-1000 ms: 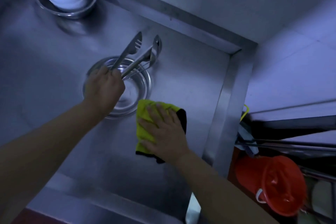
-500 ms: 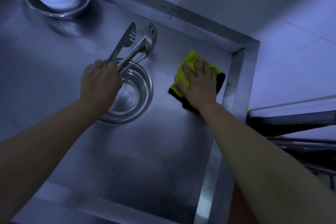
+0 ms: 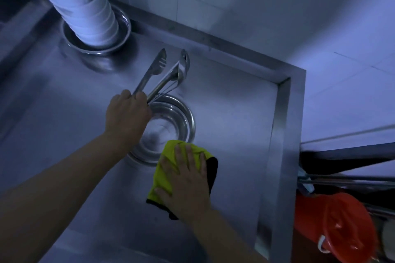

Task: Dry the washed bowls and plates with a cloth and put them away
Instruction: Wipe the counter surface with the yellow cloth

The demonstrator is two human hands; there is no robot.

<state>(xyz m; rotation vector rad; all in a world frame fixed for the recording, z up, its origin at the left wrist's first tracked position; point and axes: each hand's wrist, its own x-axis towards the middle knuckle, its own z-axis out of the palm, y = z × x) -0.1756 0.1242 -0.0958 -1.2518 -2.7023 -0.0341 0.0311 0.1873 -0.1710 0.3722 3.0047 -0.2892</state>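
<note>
A steel bowl (image 3: 171,121) sits on the steel counter (image 3: 235,126), with metal tongs (image 3: 162,74) sticking out of it toward the wall. My left hand (image 3: 126,115) grips the bowl's rim together with the tongs' handles. My right hand (image 3: 186,179) lies flat, fingers spread, pressing a yellow cloth with a black edge (image 3: 164,175) onto the counter just in front of the bowl. A tall stack of white bowls (image 3: 83,6) stands in a steel basin (image 3: 124,25) at the back left.
The counter has a raised rim (image 3: 284,134) along the back and right side, against a tiled wall. Beyond the right edge, lower down, are an orange bucket (image 3: 342,230) and metal rack bars (image 3: 346,179).
My right hand has slid the cloth from the back right corner of the counter to the spot in front of the bowl. My left hand has kept its hold on bowl and tongs.
</note>
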